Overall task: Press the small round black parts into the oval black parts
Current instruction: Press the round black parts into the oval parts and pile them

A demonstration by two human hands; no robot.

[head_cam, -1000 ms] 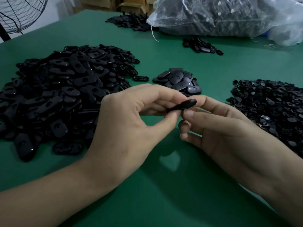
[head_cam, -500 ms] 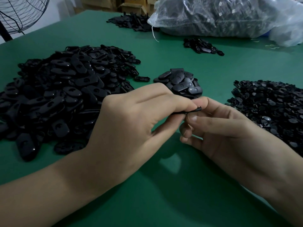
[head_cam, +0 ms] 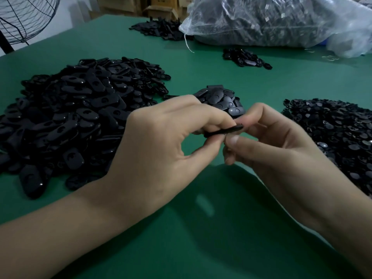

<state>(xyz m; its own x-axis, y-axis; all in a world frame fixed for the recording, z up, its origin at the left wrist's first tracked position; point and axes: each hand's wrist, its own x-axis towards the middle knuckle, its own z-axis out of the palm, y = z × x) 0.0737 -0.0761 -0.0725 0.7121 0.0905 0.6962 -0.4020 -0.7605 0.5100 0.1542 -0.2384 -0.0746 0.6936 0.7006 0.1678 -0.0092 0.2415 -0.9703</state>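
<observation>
Both hands meet above the green table. My left hand pinches a flat oval black part edge-on between thumb and fingers. My right hand touches the same part's right end with thumb and fingertips. A small round part cannot be made out between the fingers. A big heap of oval black parts lies at the left. A heap of small round black parts lies at the right. A small pile of oval parts sits just behind my hands.
A large clear plastic bag full of dark parts lies at the back right. Two more small piles of black parts lie near it. A wire fan guard stands at the far left, cardboard boxes behind the table.
The oval part has turned from showing its face to edge-on. My left fingers closed over it, then lifted a little, and both hands shifted slightly.
</observation>
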